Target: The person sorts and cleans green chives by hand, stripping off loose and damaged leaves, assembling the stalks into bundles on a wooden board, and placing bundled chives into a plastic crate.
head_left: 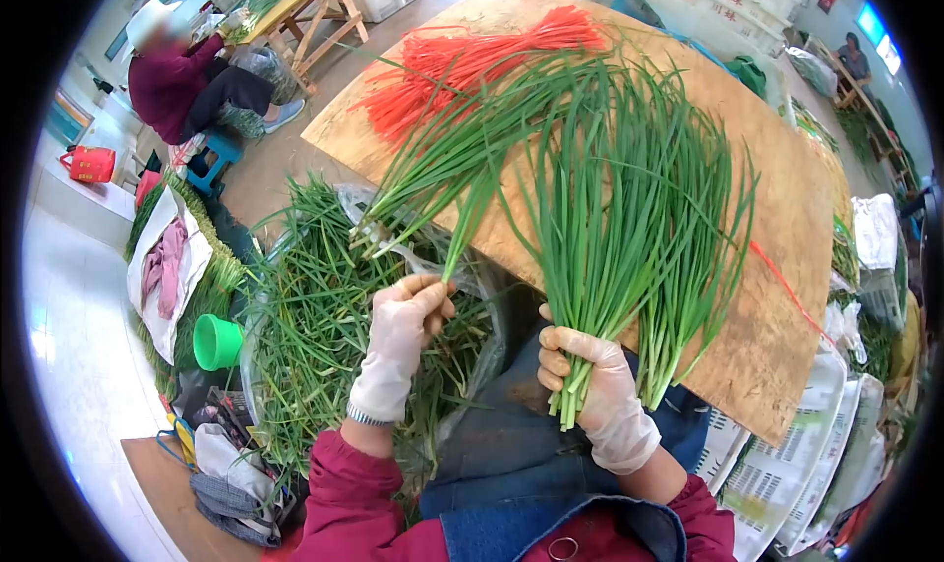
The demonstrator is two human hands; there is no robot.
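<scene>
My left hand point(405, 331), in a pale glove, pinches the lower ends of a few green stalks point(460, 242) above the left edge of the wooden board point(787, 346). My right hand point(600, 375), also gloved, is wrapped round the base of a thick bunch of green stalks point(600, 218), whose leaves fan out over the board. Another green bunch point(678, 336) lies just right of it. A loose pile of stalks point(433, 188) rests at the board's left side, partly over the red strips point(472, 60).
A big plastic-lined heap of greens point(324, 336) is left of my lap, beside a green cup point(218, 342). White crates point(787, 473) stand lower right. A person point(182, 80) sits at the upper left near a wooden table point(290, 1); another person point(854, 59) is far right.
</scene>
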